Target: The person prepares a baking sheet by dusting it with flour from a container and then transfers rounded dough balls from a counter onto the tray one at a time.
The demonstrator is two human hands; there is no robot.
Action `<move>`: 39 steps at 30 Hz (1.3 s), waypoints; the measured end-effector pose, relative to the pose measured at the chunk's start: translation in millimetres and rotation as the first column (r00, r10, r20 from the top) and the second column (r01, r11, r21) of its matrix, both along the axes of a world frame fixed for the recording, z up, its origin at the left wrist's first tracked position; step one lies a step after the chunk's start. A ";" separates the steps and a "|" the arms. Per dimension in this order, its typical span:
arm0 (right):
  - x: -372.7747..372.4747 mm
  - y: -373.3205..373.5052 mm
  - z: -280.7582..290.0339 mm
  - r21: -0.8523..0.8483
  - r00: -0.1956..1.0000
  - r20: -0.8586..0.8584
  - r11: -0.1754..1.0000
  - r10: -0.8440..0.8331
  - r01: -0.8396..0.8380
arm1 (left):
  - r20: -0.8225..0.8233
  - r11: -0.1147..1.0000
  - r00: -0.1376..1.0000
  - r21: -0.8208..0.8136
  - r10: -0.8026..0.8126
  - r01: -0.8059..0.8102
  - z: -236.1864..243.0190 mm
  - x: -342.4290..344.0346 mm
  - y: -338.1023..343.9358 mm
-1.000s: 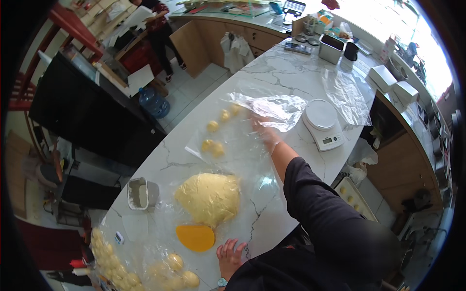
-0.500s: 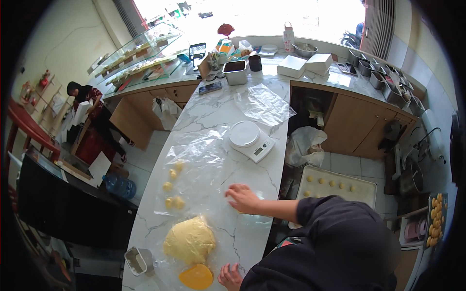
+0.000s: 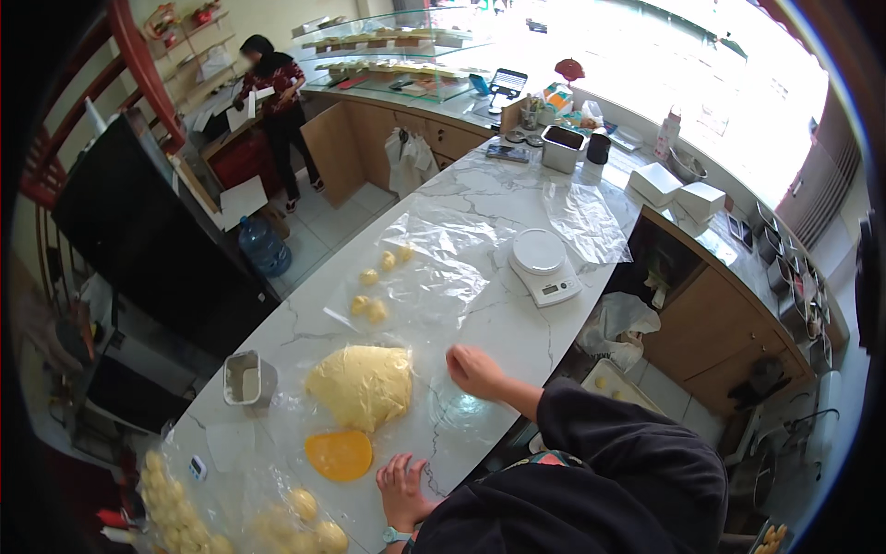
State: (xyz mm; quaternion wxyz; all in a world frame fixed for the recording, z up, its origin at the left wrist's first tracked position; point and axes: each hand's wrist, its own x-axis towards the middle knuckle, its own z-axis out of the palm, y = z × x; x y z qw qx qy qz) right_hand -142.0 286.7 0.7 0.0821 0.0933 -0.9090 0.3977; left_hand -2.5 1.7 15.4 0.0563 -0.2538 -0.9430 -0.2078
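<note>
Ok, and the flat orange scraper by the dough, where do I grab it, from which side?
I'd take the orange scraper by its right-hand edge, coming from the right with the left hand, which is just beside it. It lies flat, so that edge probably needs lifting first; its far edge sits close to the large dough, leaving little finger room.

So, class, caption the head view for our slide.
Left hand beside a yellow scraper, right hand near a big dough lump.

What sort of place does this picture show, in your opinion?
Probably a bakery: a large mound of dough and small dough balls lie on the marbled counter with a white scale, and a glass display case stands farther back.
</note>
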 end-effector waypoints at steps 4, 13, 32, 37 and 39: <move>63.9 33.2 -8.1 -0.200 0.970 -0.016 0.950 0.241 -0.240 | -0.043 1.000 0.999 -0.024 -0.013 0.012 -2.7 -0.8 -6.8; 21.3 -5.8 9.1 0.047 0.995 0.062 0.995 0.083 -0.086 | 0.058 1.000 0.998 -0.012 -0.007 0.007 6.5 -1.9 -1.9; -22.8 34.8 8.0 0.158 0.981 -0.185 0.983 -0.065 0.095 | 0.088 1.000 0.996 0.010 0.005 -0.006 9.8 -1.3 -2.9; 26.4 -0.4 4.9 0.042 0.985 -0.115 0.991 0.132 -0.128 | 0.061 1.000 0.998 0.023 0.003 -0.005 9.9 -2.3 -6.4; 36.7 27.3 -2.7 -0.138 0.985 -0.138 0.982 0.108 -0.127 | 0.076 1.000 0.997 0.030 -0.007 0.005 10.6 -3.6 -2.9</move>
